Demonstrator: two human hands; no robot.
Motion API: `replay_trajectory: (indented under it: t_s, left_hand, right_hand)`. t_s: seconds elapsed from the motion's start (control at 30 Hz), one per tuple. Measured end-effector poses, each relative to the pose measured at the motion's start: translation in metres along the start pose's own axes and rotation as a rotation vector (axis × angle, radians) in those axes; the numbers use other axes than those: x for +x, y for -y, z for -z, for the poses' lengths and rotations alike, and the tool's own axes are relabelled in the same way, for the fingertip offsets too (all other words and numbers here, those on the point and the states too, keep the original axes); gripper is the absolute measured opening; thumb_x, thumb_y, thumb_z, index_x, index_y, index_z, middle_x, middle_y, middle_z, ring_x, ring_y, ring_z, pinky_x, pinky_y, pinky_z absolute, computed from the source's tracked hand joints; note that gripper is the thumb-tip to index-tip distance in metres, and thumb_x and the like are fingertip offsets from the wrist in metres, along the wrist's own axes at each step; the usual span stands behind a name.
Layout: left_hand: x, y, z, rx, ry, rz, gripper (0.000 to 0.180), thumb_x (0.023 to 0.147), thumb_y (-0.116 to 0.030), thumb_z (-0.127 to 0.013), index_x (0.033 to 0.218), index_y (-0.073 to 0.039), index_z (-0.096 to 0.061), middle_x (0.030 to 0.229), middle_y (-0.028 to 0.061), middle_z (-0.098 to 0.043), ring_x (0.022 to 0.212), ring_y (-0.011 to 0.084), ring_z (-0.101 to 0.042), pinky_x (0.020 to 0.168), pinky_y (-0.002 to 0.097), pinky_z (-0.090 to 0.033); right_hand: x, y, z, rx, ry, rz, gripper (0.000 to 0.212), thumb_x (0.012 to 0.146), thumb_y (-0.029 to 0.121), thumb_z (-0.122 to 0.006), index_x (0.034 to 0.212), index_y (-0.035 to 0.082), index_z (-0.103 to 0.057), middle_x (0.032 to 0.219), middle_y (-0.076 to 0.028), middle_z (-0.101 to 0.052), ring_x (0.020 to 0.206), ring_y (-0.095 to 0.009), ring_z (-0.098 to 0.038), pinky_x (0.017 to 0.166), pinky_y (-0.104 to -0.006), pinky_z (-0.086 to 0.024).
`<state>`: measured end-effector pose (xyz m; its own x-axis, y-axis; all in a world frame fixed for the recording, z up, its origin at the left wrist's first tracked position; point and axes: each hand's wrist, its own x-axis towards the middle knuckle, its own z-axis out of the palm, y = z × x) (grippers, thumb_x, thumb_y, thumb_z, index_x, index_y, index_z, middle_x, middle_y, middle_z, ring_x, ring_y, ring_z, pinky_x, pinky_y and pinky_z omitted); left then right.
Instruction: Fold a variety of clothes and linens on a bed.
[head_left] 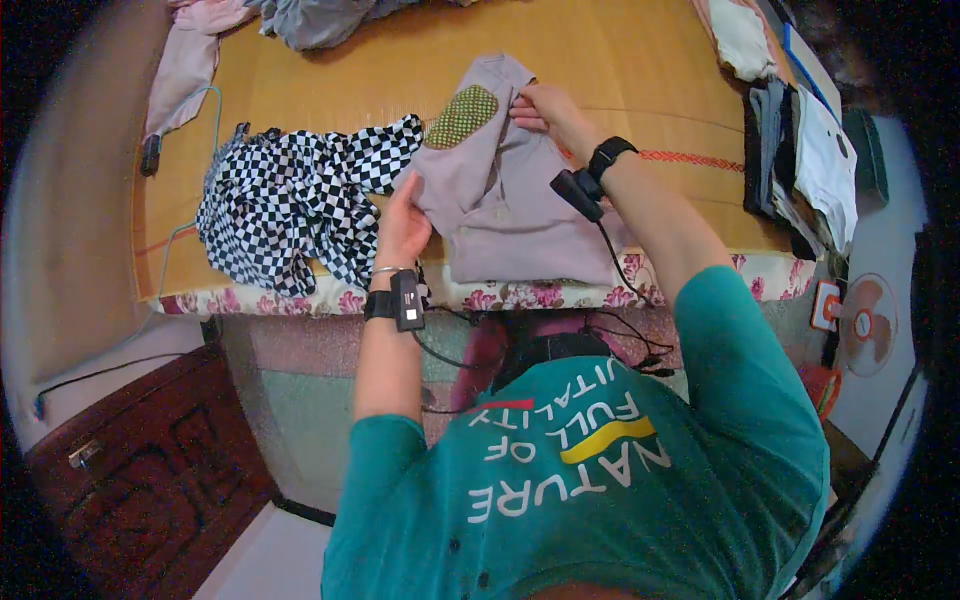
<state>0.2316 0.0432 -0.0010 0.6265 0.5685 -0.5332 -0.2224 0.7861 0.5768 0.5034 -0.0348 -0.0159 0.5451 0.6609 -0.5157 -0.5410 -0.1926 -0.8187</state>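
Observation:
A pale lilac garment (510, 205) with a green dotted elbow patch (462, 117) lies on a bamboo mat (620, 60) covering a bed. My left hand (402, 225) grips the garment's left edge near the fold. My right hand (548, 110) pinches the cloth at the upper part, just right of the patch. Both wrists carry black bands with small devices and cables.
A black-and-white checkered garment (300, 200) lies crumpled to the left. Pink and grey clothes (190, 60) sit at the far left corner. A stack of folded clothes (800, 165) is at the right. A small fan (865, 322) stands on the floor, and a dark wooden cabinet (150, 470) is at lower left.

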Motion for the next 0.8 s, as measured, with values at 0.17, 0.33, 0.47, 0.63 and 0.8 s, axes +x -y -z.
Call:
replay_trajectory:
  t_s: [0.17, 0.33, 0.47, 0.63, 0.8]
  left_hand:
    - [0.001, -0.003, -0.011, -0.006, 0.104, 0.07, 0.038, 0.091, -0.024, -0.054, 0.123, -0.004, -0.05, 0.124, 0.0068, -0.053, 0.115, 0.0209, -0.049, 0.101, 0.0383, -0.037]
    - [0.005, -0.003, -0.004, -0.065, 0.096, 0.073, 0.038, 0.093, -0.027, -0.049, 0.123, -0.005, -0.05, 0.127, 0.008, -0.052, 0.119, 0.023, -0.047, 0.102, 0.041, -0.035]
    - [0.004, -0.005, -0.003, -0.26, 0.06, -0.04, 0.046, 0.096, -0.032, -0.039, 0.128, -0.001, -0.043, 0.133, 0.0114, -0.045, 0.124, 0.0257, -0.041, 0.106, 0.0424, -0.028]
    - [0.01, -0.003, 0.005, -0.399, 0.007, -0.067, 0.046, 0.096, -0.03, -0.037, 0.13, 0.0, -0.041, 0.136, 0.0127, -0.042, 0.127, 0.0264, -0.038, 0.109, 0.0427, -0.023]
    - [0.013, -0.004, 0.006, -0.198, 0.021, -0.08, 0.041, 0.093, -0.022, -0.046, 0.127, 0.001, -0.043, 0.133, 0.0121, -0.045, 0.124, 0.0253, -0.041, 0.107, 0.0416, -0.027]
  right_hand:
    - [0.016, 0.002, -0.002, -0.041, -0.066, 0.034, 0.019, 0.085, 0.021, -0.059, 0.089, 0.003, -0.054, 0.078, -0.012, -0.061, 0.059, -0.024, -0.062, 0.049, -0.0324, -0.055]
    - [0.012, 0.015, -0.01, -0.289, -0.062, 0.069, 0.01, 0.086, 0.013, -0.058, 0.087, 0.004, -0.055, 0.074, -0.003, -0.059, 0.068, -0.013, -0.062, 0.057, -0.0254, -0.054]
    - [0.015, 0.023, 0.01, -0.461, 0.151, 0.387, 0.011, 0.09, 0.012, -0.052, 0.092, 0.002, -0.057, 0.081, -0.005, -0.06, 0.075, -0.017, -0.063, 0.066, -0.0278, -0.055]
    - [0.006, 0.022, 0.007, 0.646, 0.099, 0.124, 0.029, 0.094, 0.017, -0.042, 0.112, -0.004, -0.05, 0.107, -0.011, -0.056, 0.101, -0.023, -0.055, 0.086, -0.0338, -0.049]
    - [-0.003, 0.009, 0.007, 0.562, 0.101, 0.14, 0.04, 0.09, 0.012, -0.05, 0.128, 0.004, -0.038, 0.121, -0.013, -0.047, 0.11, -0.025, -0.049, 0.093, -0.0376, -0.044]
